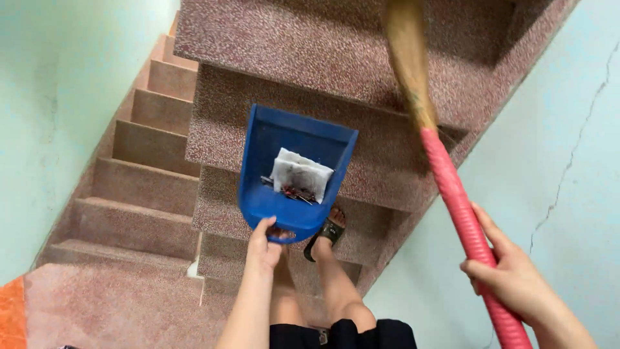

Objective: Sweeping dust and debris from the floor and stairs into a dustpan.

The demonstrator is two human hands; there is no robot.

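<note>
My left hand (263, 247) grips the near edge of a blue plastic dustpan (271, 132) and holds it out level over the stairs. Inside the pan lie a soiled white tissue (300, 173) and some dark bits of debris. My right hand (510, 274) is closed round the pink ribbed handle (462, 216) of a broom, whose straw-coloured brush head (408, 48) points away up the frame, blurred. My foot in a dark sandal (328, 231) stands on a step just under the dustpan.
Speckled reddish terrazzo steps (271, 39) run ahead, with a second flight (152, 161) going down at the left to a landing (110, 297). A pale green wall (58, 97) bounds the left, a light blue cracked wall (562, 129) the right.
</note>
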